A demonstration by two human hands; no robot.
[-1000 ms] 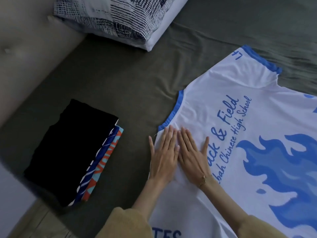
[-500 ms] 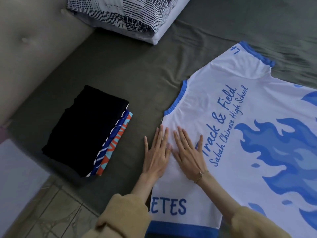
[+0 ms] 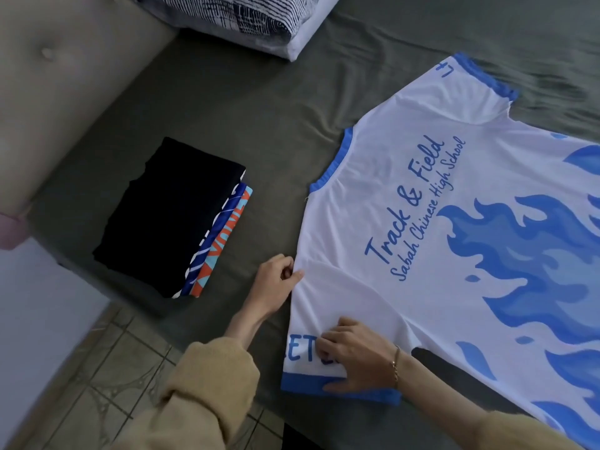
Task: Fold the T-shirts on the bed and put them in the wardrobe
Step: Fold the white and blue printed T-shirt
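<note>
Left arm: yours reaches forward from the lower left, sleeved to the wrist in tan knit. Left hand [image 3: 274,285]: fingers curled, thumb and fingertips pinching the fabric edge at its side. Right arm: yours enters from the lower right, forearm bare, a thin bracelet at the wrist. Right hand [image 3: 354,355]: knuckles up, fingers curled and bunching cloth near the blue-banded sleeve, thumb stretched low along that band. Both grips closed on fabric.
</note>
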